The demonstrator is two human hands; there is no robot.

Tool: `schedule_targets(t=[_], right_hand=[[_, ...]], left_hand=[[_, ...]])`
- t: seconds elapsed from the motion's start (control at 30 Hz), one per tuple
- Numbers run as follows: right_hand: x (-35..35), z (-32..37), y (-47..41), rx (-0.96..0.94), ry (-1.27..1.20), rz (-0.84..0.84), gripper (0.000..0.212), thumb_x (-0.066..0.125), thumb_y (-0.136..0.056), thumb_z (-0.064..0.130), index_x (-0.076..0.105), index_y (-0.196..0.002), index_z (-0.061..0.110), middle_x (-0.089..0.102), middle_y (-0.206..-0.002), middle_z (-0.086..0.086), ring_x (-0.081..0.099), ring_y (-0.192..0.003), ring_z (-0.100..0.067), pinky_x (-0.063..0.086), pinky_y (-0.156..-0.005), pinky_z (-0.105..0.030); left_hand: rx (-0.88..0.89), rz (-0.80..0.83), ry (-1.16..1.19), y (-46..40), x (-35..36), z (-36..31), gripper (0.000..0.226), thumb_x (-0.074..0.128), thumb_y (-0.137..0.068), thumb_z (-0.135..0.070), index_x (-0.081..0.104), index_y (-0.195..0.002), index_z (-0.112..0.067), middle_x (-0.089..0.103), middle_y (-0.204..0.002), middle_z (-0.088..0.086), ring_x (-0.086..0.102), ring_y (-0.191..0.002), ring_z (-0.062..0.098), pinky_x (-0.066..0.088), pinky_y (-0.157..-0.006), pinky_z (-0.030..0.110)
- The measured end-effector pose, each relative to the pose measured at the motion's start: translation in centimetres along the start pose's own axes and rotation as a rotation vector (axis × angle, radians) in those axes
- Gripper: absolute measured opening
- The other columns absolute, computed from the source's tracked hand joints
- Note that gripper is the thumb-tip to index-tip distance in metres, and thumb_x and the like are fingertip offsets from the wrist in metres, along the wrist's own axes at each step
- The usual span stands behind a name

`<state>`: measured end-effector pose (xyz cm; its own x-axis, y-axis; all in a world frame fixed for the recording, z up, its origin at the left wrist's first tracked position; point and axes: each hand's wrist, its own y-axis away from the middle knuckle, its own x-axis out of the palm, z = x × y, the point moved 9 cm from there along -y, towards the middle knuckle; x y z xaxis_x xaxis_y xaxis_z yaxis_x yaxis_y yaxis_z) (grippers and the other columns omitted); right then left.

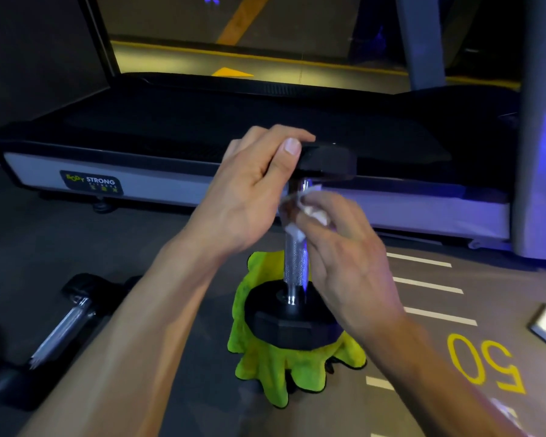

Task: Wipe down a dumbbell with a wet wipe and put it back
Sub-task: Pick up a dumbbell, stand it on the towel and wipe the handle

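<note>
Dumbbell with black hexagonal rubber heads and a knurled chrome handle (295,263), standing on end for wiping of the handle.

Its long axis runs near vertical, leaning slightly; the lower head rests on a crumpled lime-green microfibre cloth (275,367) on the grey gym floor (171,241), in front of a black-and-silver treadmill base (139,171). The left hand (249,197) grips the upper head, thumb curled over its rim, steadying it. The right hand (344,247) pinches a bunched white wet wipe (300,212) against the upper handle. Recommended: wrap the wipe fully round the knurling and stroke downward, maintaining the top grip to prevent tipping.
</note>
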<state>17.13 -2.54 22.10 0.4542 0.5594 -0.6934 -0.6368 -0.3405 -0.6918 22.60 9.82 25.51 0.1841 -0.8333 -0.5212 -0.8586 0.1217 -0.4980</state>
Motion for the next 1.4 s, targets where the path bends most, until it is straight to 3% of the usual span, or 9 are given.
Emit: schedule_targets(t=[0.13, 0.33, 0.47, 0.6, 0.8, 1.17, 1.23, 1.33, 1.4], right_hand=[[0.6, -0.5, 2.5, -0.023, -0.003, 0.16, 0.047, 0.065, -0.088, -0.003, 0.068, -0.13, 0.016, 0.053, -0.122, 0.002, 0.061, -0.102, -0.026, 0.051, -0.08, -0.03], [1.4, 1.0, 2.8, -0.042, -0.01, 0.49, 0.035, 0.052, -0.086, 0.012, 0.075, -0.104, 0.03, 0.061, -0.097, 0.008, 0.064, -0.082, -0.028, 0.056, -0.06, -0.038], [3.3, 1.2, 3.4, 0.129, 0.154, 0.801, 0.039, 0.056, -0.086, 0.005, 0.068, -0.114, 0.029, 0.058, -0.108, 0.006, 0.064, -0.101, -0.029, 0.054, -0.077, -0.039], [4.6, 5.5, 1.8, 0.142, 0.286, 0.841, 0.034, 0.049, -0.096, 0.0, 0.058, -0.126, 0.013, 0.051, -0.126, -0.01, 0.054, -0.12, -0.029, 0.037, -0.075, -0.037], [4.5, 4.6, 2.8, 0.25, 0.204, 0.88, 0.019, 0.055, -0.099, 0.009, 0.064, -0.112, 0.02, 0.051, -0.122, 0.003, 0.052, -0.118, -0.026, 0.048, -0.077, -0.031], [1.7, -0.6, 5.2, 0.13, -0.089, 0.669, 0.034, 0.056, -0.086, 0.006, 0.075, -0.103, 0.03, 0.063, -0.1, 0.015, 0.061, -0.093, -0.007, 0.051, -0.076, -0.025], [-0.4, -2.0, 4.3, 0.173, -0.228, 0.517, 0.033, 0.059, -0.089, 0.007, 0.079, -0.1, 0.031, 0.063, -0.089, 0.022, 0.06, -0.085, 0.006, 0.041, -0.072, -0.007], [-3.3, -3.5, 3.6, 0.235, -0.211, 0.152, 0.034, 0.057, -0.089, 0.007, 0.078, -0.106, 0.027, 0.066, -0.095, 0.02, 0.061, -0.087, 0.006, 0.042, -0.073, -0.008], [-1.8, -1.9, 4.3, 0.166, -0.199, 0.178, 0.033, 0.059, -0.087, 0.005, 0.078, -0.108, 0.024, 0.067, -0.104, 0.012, 0.062, -0.09, 0.0, 0.044, -0.08, -0.007]], left_hand=[[-0.005, 0.002, -0.004, 0.1, -0.1, 0.3, 0.041, 0.032, -0.108, -0.047, 0.064, -0.132, -0.04, 0.056, -0.112, -0.018, 0.049, -0.118, 0.012, 0.029, -0.096, 0.005], [0.012, -0.004, -0.005, 0.5, -0.2, -0.3, 0.04, 0.032, -0.109, -0.046, 0.064, -0.132, -0.04, 0.054, -0.109, -0.021, 0.048, -0.115, 0.01, 0.029, -0.097, 0.004], [0.008, -0.012, -0.006, 0.6, -0.1, -0.5, 0.04, 0.033, -0.109, -0.045, 0.065, -0.132, -0.038, 0.054, -0.107, -0.018, 0.048, -0.114, 0.01, 0.03, -0.097, 0.006], [0.018, -0.011, -0.014, 0.6, 0.1, -0.8, 0.039, 0.033, -0.109, -0.044, 0.065, -0.131, -0.038, 0.052, -0.106, -0.022, 0.049, -0.114, 0.011, 0.029, -0.095, 0.004], [0.037, 0.002, -0.013, 0.8, -0.3, -0.9, 0.04, 0.032, -0.11, -0.041, 0.064, -0.133, -0.034, 0.05, -0.105, -0.023, 0.048, -0.112, 0.011, 0.029, -0.095, 0.004], [0.056, 0.03, 0.086, 0.9, 0.0, -0.6, 0.037, 0.033, -0.111, -0.037, 0.065, -0.13, -0.035, 0.056, -0.11, -0.013, 0.053, -0.12, 0.018, 0.038, -0.108, 0.029], [0.063, 0.028, 0.1, 0.9, -0.3, -0.5, 0.034, 0.033, -0.11, -0.037, 0.063, -0.127, -0.039, 0.059, -0.115, -0.008, 0.054, -0.122, 0.02, 0.039, -0.11, 0.032], [0.046, 0.048, 0.128, 0.6, -0.4, 0.2, 0.032, 0.034, -0.111, -0.037, 0.062, -0.125, -0.041, 0.061, -0.118, -0.001, 0.055, -0.123, 0.02, 0.039, -0.112, 0.034], [0.034, 0.056, 0.158, 0.3, -0.4, 0.7, 0.032, 0.034, -0.111, -0.035, 0.063, -0.125, -0.038, 0.062, -0.122, 0.004, 0.055, -0.125, 0.02, 0.039, -0.114, 0.034]])
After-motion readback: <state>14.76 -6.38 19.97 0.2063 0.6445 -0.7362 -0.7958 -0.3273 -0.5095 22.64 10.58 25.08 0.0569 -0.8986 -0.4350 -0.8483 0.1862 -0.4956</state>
